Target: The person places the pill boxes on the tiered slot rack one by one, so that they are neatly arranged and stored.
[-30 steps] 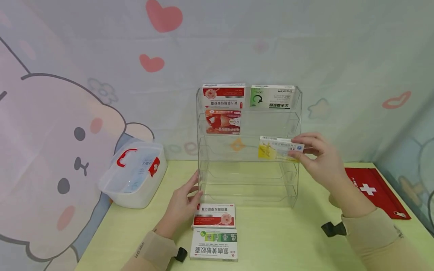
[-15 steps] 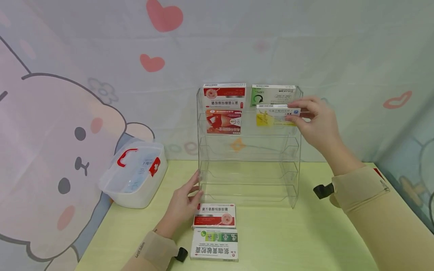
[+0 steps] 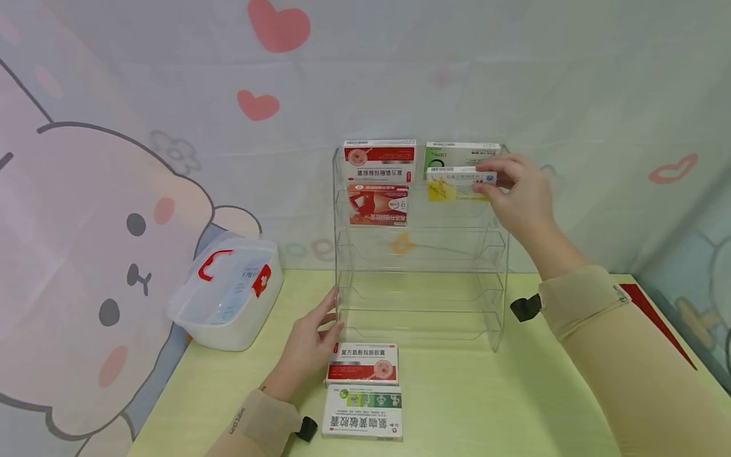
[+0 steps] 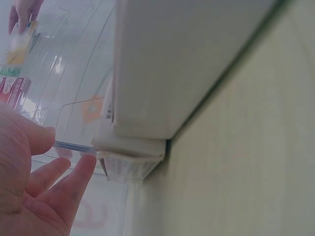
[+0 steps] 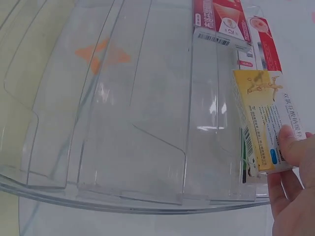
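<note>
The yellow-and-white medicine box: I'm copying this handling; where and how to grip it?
Probably pinch the yellow-and-white medicine box by its right end, from the right, thumb in front and fingers behind, as the right hand does: its thin, flat shape allows that, leaving the lower edge free.

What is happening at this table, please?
A person's right hand pinches a yellow-white box in front of the green-white box at the top right of a clear tiered rack. The left hand holds the rack's lower left side. On the rack's left, a red-white box stands in the top tier, an orange-red box one tier below. More boxes lie on the table in front.
</note>
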`<state>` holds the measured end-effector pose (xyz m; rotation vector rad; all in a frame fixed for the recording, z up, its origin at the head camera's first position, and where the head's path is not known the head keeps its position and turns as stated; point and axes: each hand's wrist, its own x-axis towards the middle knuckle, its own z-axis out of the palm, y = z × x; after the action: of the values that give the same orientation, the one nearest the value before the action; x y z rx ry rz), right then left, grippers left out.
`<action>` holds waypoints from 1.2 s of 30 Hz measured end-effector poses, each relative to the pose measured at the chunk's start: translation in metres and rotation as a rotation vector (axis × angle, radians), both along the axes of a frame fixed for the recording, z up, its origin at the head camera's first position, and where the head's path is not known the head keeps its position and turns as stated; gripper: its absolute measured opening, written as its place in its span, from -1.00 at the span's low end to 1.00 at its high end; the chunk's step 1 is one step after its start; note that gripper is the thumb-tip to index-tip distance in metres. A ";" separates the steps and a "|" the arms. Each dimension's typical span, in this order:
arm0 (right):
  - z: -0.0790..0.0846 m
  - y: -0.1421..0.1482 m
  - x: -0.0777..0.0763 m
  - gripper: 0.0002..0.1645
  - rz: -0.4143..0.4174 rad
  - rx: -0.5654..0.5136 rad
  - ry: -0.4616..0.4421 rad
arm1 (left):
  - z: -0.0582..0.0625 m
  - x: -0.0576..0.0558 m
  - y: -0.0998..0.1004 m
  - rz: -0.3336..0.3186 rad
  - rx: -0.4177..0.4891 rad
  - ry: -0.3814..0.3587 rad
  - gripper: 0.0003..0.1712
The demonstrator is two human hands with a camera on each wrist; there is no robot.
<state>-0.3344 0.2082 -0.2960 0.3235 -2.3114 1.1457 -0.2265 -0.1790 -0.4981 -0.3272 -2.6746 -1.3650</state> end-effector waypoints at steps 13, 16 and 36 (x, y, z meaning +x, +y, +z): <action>-0.004 -0.007 -0.004 -0.73 0.032 0.088 -0.027 | 0.001 0.002 0.001 0.017 -0.013 -0.014 0.00; -0.007 -0.005 -0.004 -0.73 0.042 0.121 -0.055 | 0.002 0.001 0.002 0.015 -0.013 -0.014 0.00; -0.013 -0.002 0.002 -0.77 0.005 0.390 -0.082 | 0.000 0.001 0.002 0.025 -0.008 -0.010 0.01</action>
<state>-0.3323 0.2062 -0.3088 0.4304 -2.6021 0.7146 -0.2257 -0.1770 -0.4982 -0.2875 -2.6833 -1.3524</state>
